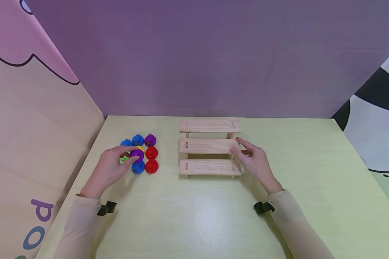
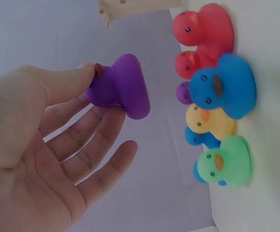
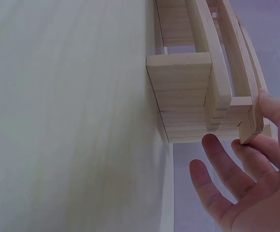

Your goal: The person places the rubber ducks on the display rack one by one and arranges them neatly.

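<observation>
My left hand point(image 1: 107, 168) pinches a purple rubber duck point(image 2: 130, 89) between thumb and fingers, raised above the other ducks. In the left wrist view the duck is tipped over and the remaining fingers are spread loosely. A three-step wooden rack point(image 1: 210, 167) stands at the middle of the table. My right hand point(image 1: 256, 162) grips the right end of its middle step point(image 1: 207, 146), thumb at the front edge and index finger at the back corner. The right wrist view shows the other fingers point(image 3: 224, 166) loose beside the rack's end.
Left of the rack several rubber ducks stand close together: red ducks point(image 1: 151, 166), blue ducks point(image 1: 137, 140), another purple duck point(image 1: 150, 140), a yellow duck point(image 2: 210, 121) and a green duck point(image 2: 231, 162). A purple wall panel point(image 1: 214, 64) rises behind the table point(image 1: 201, 216).
</observation>
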`<state>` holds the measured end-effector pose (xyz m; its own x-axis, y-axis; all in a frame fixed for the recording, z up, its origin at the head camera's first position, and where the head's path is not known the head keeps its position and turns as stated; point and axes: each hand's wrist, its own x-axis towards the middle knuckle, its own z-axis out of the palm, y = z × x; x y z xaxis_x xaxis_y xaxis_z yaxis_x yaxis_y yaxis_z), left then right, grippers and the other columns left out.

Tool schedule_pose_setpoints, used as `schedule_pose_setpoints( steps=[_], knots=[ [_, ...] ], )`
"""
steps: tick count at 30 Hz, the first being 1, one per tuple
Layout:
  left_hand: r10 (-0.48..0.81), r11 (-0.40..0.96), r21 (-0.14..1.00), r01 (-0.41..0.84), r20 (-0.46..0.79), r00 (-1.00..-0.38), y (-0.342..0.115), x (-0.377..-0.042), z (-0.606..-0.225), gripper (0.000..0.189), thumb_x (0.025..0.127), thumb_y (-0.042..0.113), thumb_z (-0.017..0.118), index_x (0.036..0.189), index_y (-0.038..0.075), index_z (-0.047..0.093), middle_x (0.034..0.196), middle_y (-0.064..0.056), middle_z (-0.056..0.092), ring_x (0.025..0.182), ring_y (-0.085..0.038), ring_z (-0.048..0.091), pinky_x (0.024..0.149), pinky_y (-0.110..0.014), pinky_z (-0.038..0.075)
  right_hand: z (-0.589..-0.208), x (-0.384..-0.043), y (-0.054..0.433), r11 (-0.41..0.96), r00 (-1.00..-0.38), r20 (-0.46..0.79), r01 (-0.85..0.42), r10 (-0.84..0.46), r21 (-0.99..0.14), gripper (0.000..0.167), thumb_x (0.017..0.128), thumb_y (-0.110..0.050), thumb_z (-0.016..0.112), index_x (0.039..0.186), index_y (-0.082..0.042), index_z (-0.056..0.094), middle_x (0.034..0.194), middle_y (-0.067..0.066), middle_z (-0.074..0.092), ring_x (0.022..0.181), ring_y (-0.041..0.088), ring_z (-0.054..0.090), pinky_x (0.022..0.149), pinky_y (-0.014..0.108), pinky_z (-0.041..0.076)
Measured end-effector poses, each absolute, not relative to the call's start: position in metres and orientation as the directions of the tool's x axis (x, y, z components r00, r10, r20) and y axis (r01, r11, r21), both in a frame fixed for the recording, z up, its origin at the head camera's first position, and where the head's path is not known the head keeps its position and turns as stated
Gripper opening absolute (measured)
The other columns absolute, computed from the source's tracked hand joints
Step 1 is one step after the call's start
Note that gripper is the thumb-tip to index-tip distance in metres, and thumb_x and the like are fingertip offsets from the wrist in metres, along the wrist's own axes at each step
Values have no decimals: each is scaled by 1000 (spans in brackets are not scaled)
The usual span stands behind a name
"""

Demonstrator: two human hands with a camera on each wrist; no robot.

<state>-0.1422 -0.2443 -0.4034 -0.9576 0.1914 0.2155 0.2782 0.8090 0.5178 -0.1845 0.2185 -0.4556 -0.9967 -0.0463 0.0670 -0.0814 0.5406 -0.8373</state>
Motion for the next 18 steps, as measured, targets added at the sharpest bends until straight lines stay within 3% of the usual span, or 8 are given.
schedule_pose_setpoints(
  steps=[7,14,18],
  knots=[
    [210,770,568,291,205,-956,-234,-148,-402,30,100,17,77,129,10,77,115,-10,79,101,-31,73,89,-54,58,-457,-185,218,533,-996,76,-93,-54,-841,64,103,-45,70,157,-16,55,156,16,59,123,38,72,78,13,53],
    [220,757,579,303,212,-952,-221,-153,-397,33,100,20,76,132,9,75,111,-10,80,96,-27,71,78,-39,54,-457,-184,219,536,-995,82,-99,-56,-838,64,103,-47,70,157,-16,55,151,18,63,121,37,73,79,15,53],
    [231,751,583,310,209,-950,-214,-156,-394,35,101,20,75,133,8,74,112,-10,80,98,-29,72,81,-42,57,-458,-184,219,535,-996,77,-93,-51,-840,64,103,-47,70,157,-17,55,147,19,65,121,37,74,79,15,53]
  ],
)
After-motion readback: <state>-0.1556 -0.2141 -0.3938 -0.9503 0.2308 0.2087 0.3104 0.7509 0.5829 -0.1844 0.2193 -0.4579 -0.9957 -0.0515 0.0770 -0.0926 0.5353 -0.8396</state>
